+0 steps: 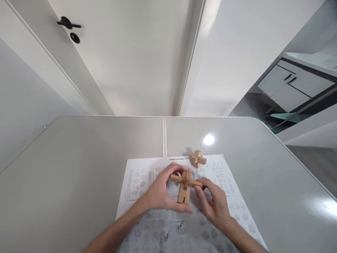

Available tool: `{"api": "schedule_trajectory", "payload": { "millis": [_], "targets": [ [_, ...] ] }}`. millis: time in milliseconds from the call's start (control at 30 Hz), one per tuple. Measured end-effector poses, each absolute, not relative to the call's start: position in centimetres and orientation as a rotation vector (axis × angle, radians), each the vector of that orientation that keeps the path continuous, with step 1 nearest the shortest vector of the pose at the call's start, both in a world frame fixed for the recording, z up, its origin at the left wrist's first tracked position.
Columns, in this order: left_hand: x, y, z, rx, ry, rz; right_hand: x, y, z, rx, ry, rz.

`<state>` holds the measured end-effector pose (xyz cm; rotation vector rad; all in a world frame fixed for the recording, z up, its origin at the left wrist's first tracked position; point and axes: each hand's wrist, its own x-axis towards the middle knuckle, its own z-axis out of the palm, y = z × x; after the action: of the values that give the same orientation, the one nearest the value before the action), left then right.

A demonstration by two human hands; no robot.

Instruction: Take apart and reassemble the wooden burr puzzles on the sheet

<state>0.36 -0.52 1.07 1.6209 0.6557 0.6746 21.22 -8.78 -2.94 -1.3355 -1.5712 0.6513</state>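
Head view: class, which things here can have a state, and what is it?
Left hand: curled around the wooden cross
Right hand: pinching one arm of the cross
Wooden cross: pieces joined, held
Smaller wooden puzzle: pieces joined, unheld
Printed sheet: spread out, marked
Cabinet doors: shut
Door: looks shut
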Motion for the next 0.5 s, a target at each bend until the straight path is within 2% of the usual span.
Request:
{"api": "schedule_trajectory", "payload": {
  "millis": [167, 500],
  "targets": [
    [0.32, -0.47, 0.92, 1.635, 0.663, 0.689, 21.22, -8.72, -3.09, -1.334, -1.54, 0.725],
    [0.56, -1.3, 0.34, 1.856, 0.765, 0.828, 21.21, -8.42, -2.83, -1.131, -1.215, 1.212]
  ]
}}
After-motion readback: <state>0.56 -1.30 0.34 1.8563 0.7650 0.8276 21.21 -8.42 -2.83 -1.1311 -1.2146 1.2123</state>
